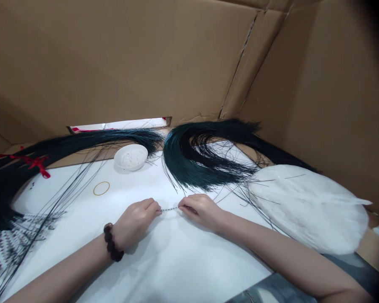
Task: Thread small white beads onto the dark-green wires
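Observation:
Between my two hands stretches a short dark strand with small white pieces along it (169, 208), held above the white tabletop (189, 261). My left hand (139, 216) is closed, thumb and fingers pinching the strand's left end; a dark bead bracelet (111, 244) circles that wrist. My right hand (200, 209) pinches the other end, fingers curled. Just beyond the hands sits a white bowl (131, 165) with small white bits inside. A thick bundle of dark green-black strands (189, 168) curves behind my right hand.
Another dark bundle (66, 143) lies at left, tied with red ribbon (36, 162). Below it are several strands with white pieces (15, 242). A yellowish rubber band (101, 188) lies by the bowl. A white plastic bag (309, 206) is at right. Cardboard walls (129, 59) enclose the table.

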Action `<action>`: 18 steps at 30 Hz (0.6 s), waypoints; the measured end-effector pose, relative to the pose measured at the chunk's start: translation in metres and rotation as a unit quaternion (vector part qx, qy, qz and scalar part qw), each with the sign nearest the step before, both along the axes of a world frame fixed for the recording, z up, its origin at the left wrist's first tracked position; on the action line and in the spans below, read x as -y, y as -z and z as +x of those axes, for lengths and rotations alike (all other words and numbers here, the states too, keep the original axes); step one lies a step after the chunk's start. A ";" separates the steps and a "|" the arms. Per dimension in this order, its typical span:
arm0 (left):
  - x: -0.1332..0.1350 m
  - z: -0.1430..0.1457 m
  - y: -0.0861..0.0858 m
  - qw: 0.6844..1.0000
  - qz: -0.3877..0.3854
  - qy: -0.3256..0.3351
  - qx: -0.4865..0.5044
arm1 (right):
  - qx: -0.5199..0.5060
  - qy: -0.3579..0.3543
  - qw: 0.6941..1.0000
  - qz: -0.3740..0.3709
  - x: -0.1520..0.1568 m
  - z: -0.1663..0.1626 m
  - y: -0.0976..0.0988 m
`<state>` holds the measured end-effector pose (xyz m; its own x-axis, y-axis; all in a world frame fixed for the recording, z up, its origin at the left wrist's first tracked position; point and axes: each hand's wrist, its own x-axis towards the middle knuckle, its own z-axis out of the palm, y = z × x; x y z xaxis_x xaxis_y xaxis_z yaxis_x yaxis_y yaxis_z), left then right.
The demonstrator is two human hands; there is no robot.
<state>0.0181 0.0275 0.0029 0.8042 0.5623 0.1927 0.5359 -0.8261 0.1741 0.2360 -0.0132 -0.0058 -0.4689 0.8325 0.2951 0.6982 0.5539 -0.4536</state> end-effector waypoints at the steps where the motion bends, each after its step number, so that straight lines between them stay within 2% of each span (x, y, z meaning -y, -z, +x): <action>1: 0.000 0.000 0.000 1.000 0.007 0.000 -0.005 | 0.000 0.000 1.000 0.003 0.000 0.000 0.000; 5: 0.000 0.001 0.000 1.000 0.023 -0.001 -0.005 | 0.000 0.003 1.000 0.013 0.000 -0.001 -0.001; 12: -0.003 -0.001 -0.001 1.000 0.005 0.002 0.026 | -0.004 0.010 1.000 0.016 0.000 0.001 0.002; 18: -0.002 0.000 0.000 0.997 0.012 0.004 0.079 | -0.003 0.015 1.000 0.009 0.000 0.002 0.002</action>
